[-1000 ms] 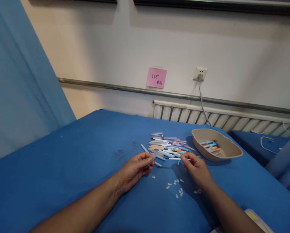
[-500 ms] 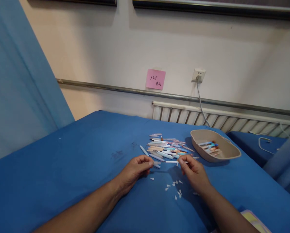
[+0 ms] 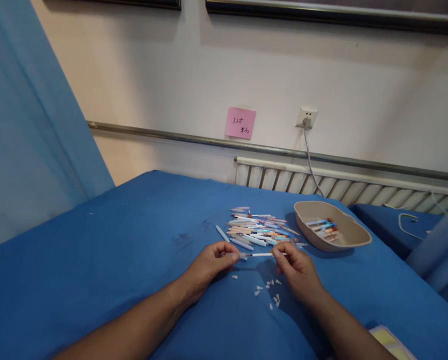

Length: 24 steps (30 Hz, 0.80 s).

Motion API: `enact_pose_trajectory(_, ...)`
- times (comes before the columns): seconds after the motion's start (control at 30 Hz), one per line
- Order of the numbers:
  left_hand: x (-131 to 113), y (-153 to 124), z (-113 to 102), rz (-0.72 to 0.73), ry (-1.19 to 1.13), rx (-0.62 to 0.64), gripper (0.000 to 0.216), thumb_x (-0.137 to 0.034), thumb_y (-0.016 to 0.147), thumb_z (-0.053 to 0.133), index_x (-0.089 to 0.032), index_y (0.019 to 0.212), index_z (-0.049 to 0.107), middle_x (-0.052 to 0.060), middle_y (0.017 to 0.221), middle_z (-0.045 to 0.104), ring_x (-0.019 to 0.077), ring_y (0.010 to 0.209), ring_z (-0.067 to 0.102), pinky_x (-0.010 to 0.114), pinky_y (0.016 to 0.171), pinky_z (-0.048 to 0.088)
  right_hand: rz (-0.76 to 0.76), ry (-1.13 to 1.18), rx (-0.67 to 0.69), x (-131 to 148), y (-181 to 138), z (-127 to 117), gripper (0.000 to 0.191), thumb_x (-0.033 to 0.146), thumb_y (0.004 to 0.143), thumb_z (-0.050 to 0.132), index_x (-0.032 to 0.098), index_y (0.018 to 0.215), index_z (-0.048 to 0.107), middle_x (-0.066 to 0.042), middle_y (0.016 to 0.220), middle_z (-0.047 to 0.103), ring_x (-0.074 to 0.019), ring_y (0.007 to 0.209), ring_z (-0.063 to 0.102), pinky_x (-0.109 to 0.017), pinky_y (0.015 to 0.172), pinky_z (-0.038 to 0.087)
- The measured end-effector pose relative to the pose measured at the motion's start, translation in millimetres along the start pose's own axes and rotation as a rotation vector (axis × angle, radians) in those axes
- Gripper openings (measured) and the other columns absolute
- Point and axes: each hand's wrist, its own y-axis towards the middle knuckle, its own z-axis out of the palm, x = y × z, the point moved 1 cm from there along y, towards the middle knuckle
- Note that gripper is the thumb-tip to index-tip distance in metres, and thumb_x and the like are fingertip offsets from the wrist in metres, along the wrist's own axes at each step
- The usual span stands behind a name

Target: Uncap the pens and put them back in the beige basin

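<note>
My left hand (image 3: 218, 261) pinches a short greyish see-through piece (image 3: 243, 255), which looks like part of a pen barrel. A thin white pen refill (image 3: 261, 254) stretches level between my two hands, its dark tip at the left end by that piece. The fingers of my right hand (image 3: 295, 265) are closed on the refill's right end. Just beyond my hands lies a heap of pens and pen parts (image 3: 252, 231) in pale blue, white, orange and pink. Small white cone-shaped tips (image 3: 277, 299) lie scattered on the blue cloth below my hands.
A beige bin (image 3: 359, 235) holding several pens stands to the right of the heap. Blue cloth (image 3: 114, 250) covers the table. Behind it are a radiator (image 3: 336, 187) and a plugged-in cable (image 3: 310, 155). A blue curtain (image 3: 39, 110) hangs at the left; a yellowish packet (image 3: 391, 340) lies lower right.
Both hands have dropped slightly and come a little closer together, so less of the refill shows between them. The heap and the bin stay as they were.
</note>
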Motion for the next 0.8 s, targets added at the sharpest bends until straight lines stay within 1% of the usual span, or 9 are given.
enact_pose_trajectory(0.07, -0.2, -1.0, 4.0, 0.059, 0.04, -0.038, 0.025, -0.034, 0.064, 0.077, -0.015, 0.075, 0.066, -0.001, 0.064, 0.061, 0.0109, 0.057, 0.049, 0.019, 0.054, 0.034, -0.001, 0.006, 0.041, 3.1, -1.6, 2.7, 0.026, 0.041, 0.09, 0.042, 0.02, 0.079, 0.054, 0.004, 0.056, 0.049, -0.0124, 0.053, 0.049, -0.023, 0.053, 0.037)
enact_pose_trajectory(0.13, 0.3, -2.5, 8.0, 0.125, 0.082, -0.069, 0.023, -0.032, 0.063, 0.077, -0.015, 0.074, 0.066, 0.0, 0.069, 0.063, 0.0128, 0.062, 0.052, 0.021, 0.059, 0.038, -0.004, 0.056, 0.115, 7.6, -4.0, 7.1, 0.024, 0.04, 0.092, 0.038, 0.021, 0.087, 0.052, 0.004, 0.06, 0.051, -0.0122, 0.052, 0.05, -0.023, 0.053, 0.039)
enact_pose_trajectory(0.23, 2.7, -5.9, 13.2, 0.209, 0.184, -0.035, 0.019, -0.029, 0.065, 0.076, -0.015, 0.076, 0.068, 0.002, 0.072, 0.065, 0.0147, 0.066, 0.054, 0.023, 0.065, 0.04, -0.015, 0.154, 0.233, 14.3, -9.1, 15.0, 0.022, 0.039, 0.093, 0.035, 0.022, 0.098, 0.047, 0.004, 0.065, 0.051, -0.0119, 0.053, 0.051, -0.024, 0.054, 0.041)
enact_pose_trajectory(0.3, 4.1, -8.5, 15.3, 0.249, 0.255, -0.009, 0.016, -0.028, 0.067, 0.074, -0.015, 0.076, 0.068, 0.003, 0.074, 0.065, 0.0161, 0.07, 0.055, 0.024, 0.067, 0.041, -0.004, 0.205, 0.272, 16.5, -12.2, 18.8, 0.024, 0.04, 0.094, 0.033, 0.022, 0.103, 0.046, 0.004, 0.065, 0.051, -0.0119, 0.054, 0.051, -0.024, 0.055, 0.041)
enact_pose_trajectory(0.4, 4.3, -12.2, 17.2, 0.286, 0.312, 0.003, 0.014, -0.027, 0.07, 0.071, -0.015, 0.077, 0.068, 0.004, 0.075, 0.066, 0.0174, 0.073, 0.056, 0.025, 0.069, 0.041, 0.03, 0.248, 0.278, 16.6, -15.0, 20.8, 0.027, 0.042, 0.094, 0.032, 0.022, 0.107, 0.045, 0.005, 0.063, 0.05, -0.0122, 0.055, 0.051, -0.024, 0.057, 0.042)
enact_pose_trajectory(0.53, 2.6, -16.2, 20.2, 0.303, 0.369, 0.029, 0.011, -0.026, 0.072, 0.069, -0.016, 0.078, 0.068, 0.003, 0.074, 0.065, 0.0165, 0.07, 0.056, 0.025, 0.067, 0.041, 0.049, 0.246, 0.297, 17.7, -16.1, 20.9, 0.028, 0.042, 0.095, 0.03, 0.022, 0.108, 0.044, 0.005, 0.063, 0.05, -0.0124, 0.056, 0.051, -0.025, 0.06, 0.041)
enact_pose_trajectory(0.7, 3.9, -17.1, 21.4, 0.31, 0.447, 0.04, 0.01, -0.025, 0.074, 0.066, -0.016, 0.078, 0.068, 0.002, 0.073, 0.064, 0.0161, 0.069, 0.055, 0.024, 0.066, 0.041, 0.032, 0.218, 0.318, 22.2, -16.9, 21.1, 0.026, 0.04, 0.095, 0.028, 0.021, 0.107, 0.042, 0.005, 0.062, 0.05, -0.0128, 0.058, 0.052, -0.025, 0.061, 0.041)
enact_pose_trajectory(0.8, 3.8, -16.4, 20.0, 0.29, 0.515, 0.089, 0.011, -0.025, 0.076, 0.063, -0.016, 0.079, 0.067, 0.001, 0.071, 0.062, 0.0149, 0.067, 0.053, 0.022, 0.063, 0.04, 0.011, 0.157, 0.306, 24.8, -17.1, 19.1, 0.023, 0.038, 0.095, 0.03, 0.022, 0.107, 0.042, 0.005, 0.062, 0.05, -0.0133, 0.058, 0.052, -0.026, 0.062, 0.041)
